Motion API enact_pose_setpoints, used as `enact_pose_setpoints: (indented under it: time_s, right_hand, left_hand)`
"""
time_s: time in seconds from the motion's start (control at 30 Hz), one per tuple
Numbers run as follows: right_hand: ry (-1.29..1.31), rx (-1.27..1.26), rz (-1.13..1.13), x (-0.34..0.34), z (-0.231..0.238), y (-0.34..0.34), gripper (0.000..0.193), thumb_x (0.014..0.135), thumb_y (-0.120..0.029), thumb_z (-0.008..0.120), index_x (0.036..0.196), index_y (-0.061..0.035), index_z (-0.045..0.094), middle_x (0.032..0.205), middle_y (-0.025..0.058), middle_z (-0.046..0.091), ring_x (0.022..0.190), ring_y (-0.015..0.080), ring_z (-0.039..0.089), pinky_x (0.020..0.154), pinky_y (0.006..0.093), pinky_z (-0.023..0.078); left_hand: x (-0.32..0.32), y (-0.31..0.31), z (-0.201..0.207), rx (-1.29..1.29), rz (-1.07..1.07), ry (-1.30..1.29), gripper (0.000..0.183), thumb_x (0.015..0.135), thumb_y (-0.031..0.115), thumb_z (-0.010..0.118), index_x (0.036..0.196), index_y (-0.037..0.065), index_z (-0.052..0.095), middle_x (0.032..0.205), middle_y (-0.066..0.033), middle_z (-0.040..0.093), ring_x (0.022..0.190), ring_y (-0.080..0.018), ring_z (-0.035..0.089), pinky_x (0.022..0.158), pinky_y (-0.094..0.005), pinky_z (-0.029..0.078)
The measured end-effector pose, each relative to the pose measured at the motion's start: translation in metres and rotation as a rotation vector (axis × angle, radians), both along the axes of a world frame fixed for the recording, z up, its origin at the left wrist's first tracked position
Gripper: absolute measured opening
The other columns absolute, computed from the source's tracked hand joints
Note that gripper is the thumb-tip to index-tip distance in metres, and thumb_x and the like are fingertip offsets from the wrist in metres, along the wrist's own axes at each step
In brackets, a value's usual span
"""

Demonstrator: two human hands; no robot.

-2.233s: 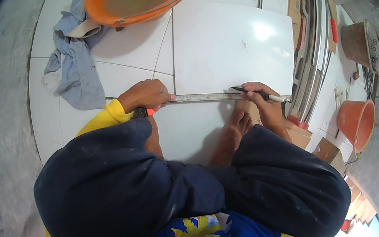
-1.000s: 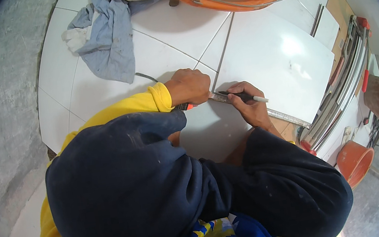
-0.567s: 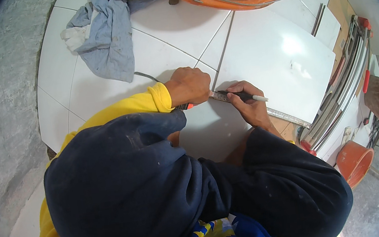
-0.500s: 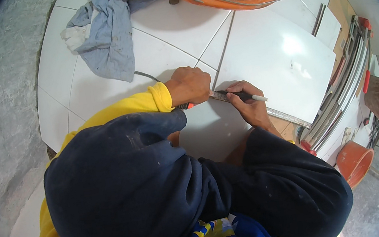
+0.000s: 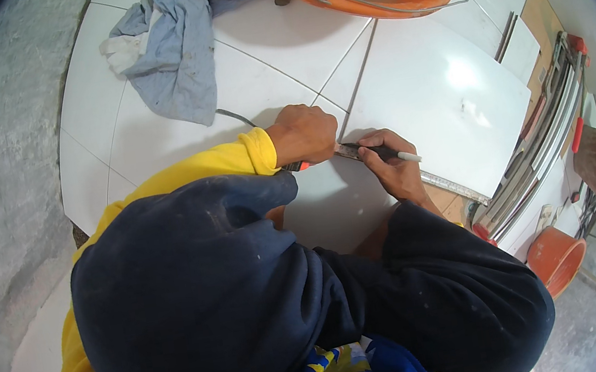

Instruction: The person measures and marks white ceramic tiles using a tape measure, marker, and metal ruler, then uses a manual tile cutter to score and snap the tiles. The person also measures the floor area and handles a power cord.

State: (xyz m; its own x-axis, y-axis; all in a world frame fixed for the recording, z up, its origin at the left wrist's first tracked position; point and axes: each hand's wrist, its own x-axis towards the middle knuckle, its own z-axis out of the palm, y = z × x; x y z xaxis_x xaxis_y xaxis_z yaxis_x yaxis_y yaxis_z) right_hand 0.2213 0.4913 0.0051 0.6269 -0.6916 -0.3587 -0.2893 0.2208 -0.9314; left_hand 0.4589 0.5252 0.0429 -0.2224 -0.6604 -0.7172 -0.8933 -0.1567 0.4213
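Note:
My left hand point(image 5: 303, 133) is closed in a fist at the near edge of a large white tile point(image 5: 444, 89). Under its palm shows part of a black and red tool point(image 5: 299, 165), mostly hidden, so its kind is unclear. From beside that fist a narrow metal strip point(image 5: 347, 151) runs toward my right hand point(image 5: 396, 166). The fingers of my right hand are wrapped round a pen point(image 5: 407, 156) with a dark body and a pale end. Its tip points left, at the strip near the tile's edge. A dark cord point(image 5: 235, 117) leads from the cloth toward my left hand.
An orange bucket point(image 5: 364, 9) of murky water with a brush inside stands at the far side. A grey-blue garment point(image 5: 179, 73) lies to its left. On the right are a long metal tile cutter point(image 5: 536, 145), a trowel point(image 5: 595, 159) and a small orange pot point(image 5: 556, 260).
The whole view has shifted slightly, so the bucket and cloth sit a little lower and farther right. Both hands keep nearly the same hold and place against the tile.

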Motion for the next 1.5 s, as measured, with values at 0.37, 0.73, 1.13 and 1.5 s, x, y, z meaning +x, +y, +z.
enact_pose_setpoints:
  time_s: [0.37,0.73,1.13,1.5]
  right_hand:
    - [-0.006,0.018,0.004,0.0005,0.0000,0.0001,0.010,0.092,-0.001,0.076,0.101,0.0035,0.071,0.105,0.0114,0.074,0.097,0.0162,0.067,0.088,0.0302,0.054]
    - [-0.002,-0.001,0.019,0.0014,0.0002,-0.0006,0.011,0.092,-0.001,0.077,0.101,0.0030,0.072,0.105,0.0118,0.075,0.097,0.0171,0.069,0.088,0.0308,0.055]
    - [0.009,-0.041,0.032,0.0024,-0.0006,-0.0006,0.012,0.092,-0.001,0.077,0.101,0.0034,0.071,0.105,0.0127,0.075,0.097,0.0188,0.070,0.088,0.0315,0.055]
    - [0.006,0.055,0.004,0.0037,0.0040,-0.0009,0.011,0.094,0.001,0.075,0.103,0.0046,0.070,0.106,0.0116,0.075,0.098,0.0160,0.067,0.089,0.0300,0.054]
  left_hand:
    - [-0.0005,-0.0025,-0.0007,0.050,-0.008,-0.014,0.045,0.097,0.045,0.071,0.097,0.000,0.078,0.094,-0.0226,0.077,0.092,-0.0423,0.076,0.082,-0.0494,0.059]
    - [0.0000,-0.0037,-0.0021,0.062,-0.008,-0.006,0.045,0.097,0.045,0.071,0.097,0.001,0.078,0.093,-0.0224,0.077,0.092,-0.0418,0.076,0.082,-0.0494,0.060]
    - [0.0007,-0.0034,-0.0023,0.055,-0.010,-0.008,0.045,0.097,0.044,0.070,0.097,0.000,0.078,0.093,-0.0223,0.077,0.092,-0.0422,0.076,0.082,-0.0499,0.060]
    - [0.0012,-0.0040,-0.0004,0.060,-0.007,-0.004,0.044,0.097,0.043,0.071,0.096,0.000,0.078,0.093,-0.0230,0.077,0.092,-0.0429,0.075,0.083,-0.0496,0.059]
